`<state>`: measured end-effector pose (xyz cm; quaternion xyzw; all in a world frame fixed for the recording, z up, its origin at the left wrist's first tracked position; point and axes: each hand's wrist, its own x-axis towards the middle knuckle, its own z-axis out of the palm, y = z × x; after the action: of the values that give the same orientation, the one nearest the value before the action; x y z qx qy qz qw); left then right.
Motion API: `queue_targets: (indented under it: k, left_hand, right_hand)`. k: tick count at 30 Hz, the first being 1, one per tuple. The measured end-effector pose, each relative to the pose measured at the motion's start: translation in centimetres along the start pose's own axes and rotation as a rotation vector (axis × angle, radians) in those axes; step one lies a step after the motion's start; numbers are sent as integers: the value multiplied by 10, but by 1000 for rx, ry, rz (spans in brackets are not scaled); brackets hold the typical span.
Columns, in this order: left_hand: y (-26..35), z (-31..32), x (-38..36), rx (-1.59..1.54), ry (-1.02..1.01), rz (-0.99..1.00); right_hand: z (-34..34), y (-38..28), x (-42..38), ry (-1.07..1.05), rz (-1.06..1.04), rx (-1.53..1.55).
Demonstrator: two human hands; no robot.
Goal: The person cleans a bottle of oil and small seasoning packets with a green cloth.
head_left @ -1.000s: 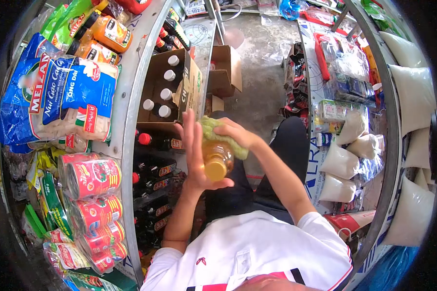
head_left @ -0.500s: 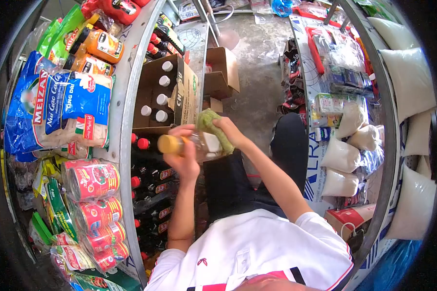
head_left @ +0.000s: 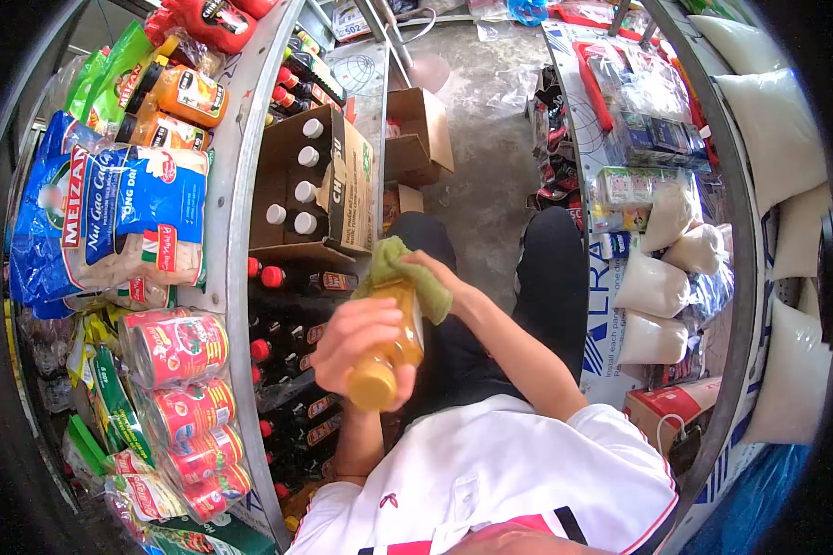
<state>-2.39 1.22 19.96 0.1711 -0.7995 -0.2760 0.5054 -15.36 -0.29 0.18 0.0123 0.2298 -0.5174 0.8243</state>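
A bottle of amber liquid with a yellow cap point(head_left: 372, 388) is in my left hand point(head_left: 347, 344), whose fingers wrap round it near the neck. Its cap points toward me, and its base end is covered by a green cloth point(head_left: 391, 265). My right hand point(head_left: 442, 277) is closed on that cloth and presses it along the bottle's far side. Part of the bottle's label is hidden by the cloth and fingers.
On the left stands an open carton point(head_left: 292, 248) with several white-capped bottles; dark red-capped bottles point(head_left: 273, 277) lie below it. Canned goods point(head_left: 174, 347) and a pasta bag point(head_left: 111, 213) fill the near-left shelf. White filled bags point(head_left: 652, 287) sit on the right shelf.
The bottle has swung from lying sideways to pointing its cap toward me, and moved lower and to the right. The cloth has moved down and now drapes over its base end.
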Motion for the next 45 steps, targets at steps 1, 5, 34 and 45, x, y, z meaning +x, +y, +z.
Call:
queue_targets:
  k: [1, 5, 34, 45]
  left_hand:
    - [6, -2, 3, -14, -16, 23]
    - [-5, -10, -1, -134, 118, 23]
    - [-37, -15, 0, -475, 134, -37]
    - [-23, 2, -14, -579, 223, -172]
  right_hand:
    - [3, -2, -4, -84, 54, 148]
    - [-8, 6, -2, -90, 129, 150]
    - [30, 22, -73, -61, -331, 255]
    - [-1, 27, -51, -486, -240, 443]
